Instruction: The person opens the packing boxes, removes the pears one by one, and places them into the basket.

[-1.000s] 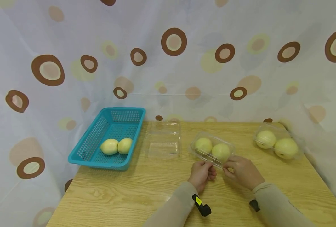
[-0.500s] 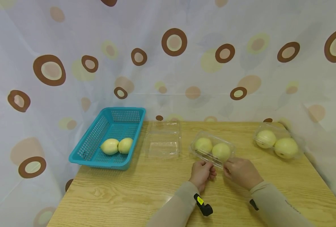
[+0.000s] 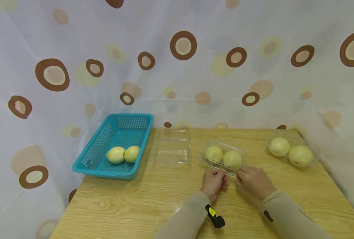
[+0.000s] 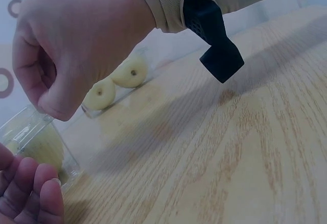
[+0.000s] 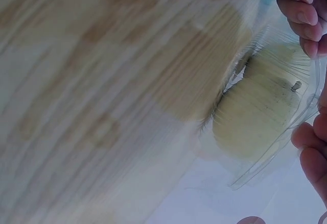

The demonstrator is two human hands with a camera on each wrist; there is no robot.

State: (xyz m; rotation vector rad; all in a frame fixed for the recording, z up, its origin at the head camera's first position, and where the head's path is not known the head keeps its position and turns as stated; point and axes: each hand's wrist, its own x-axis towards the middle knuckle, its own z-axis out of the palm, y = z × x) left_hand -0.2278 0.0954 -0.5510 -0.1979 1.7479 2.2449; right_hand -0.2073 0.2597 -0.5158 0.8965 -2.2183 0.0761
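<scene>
Wood tabletop (image 3: 129,202) stretches from the beige sleeves (image 3: 182,217) forward to the hands. The left hand (image 3: 213,182) has its fingers curled together, apparently pinching the near rim of the middle clear clamshell (image 3: 229,146); the overlap makes this hard to judge. The right hand (image 3: 255,182) pinches that rim near its right corner. Inside, two pale yellow-green fruits (image 3: 232,159) sit side by side. Tabletop separates this pack from its neighbours: left, an open clamshell (image 3: 172,156) reaching the back edge, then a blue basket (image 3: 105,173) holding two fruits; right, a filled clamshell (image 3: 294,136) near the table's right edge. Behind hangs a spotted curtain (image 3: 206,76).
</scene>
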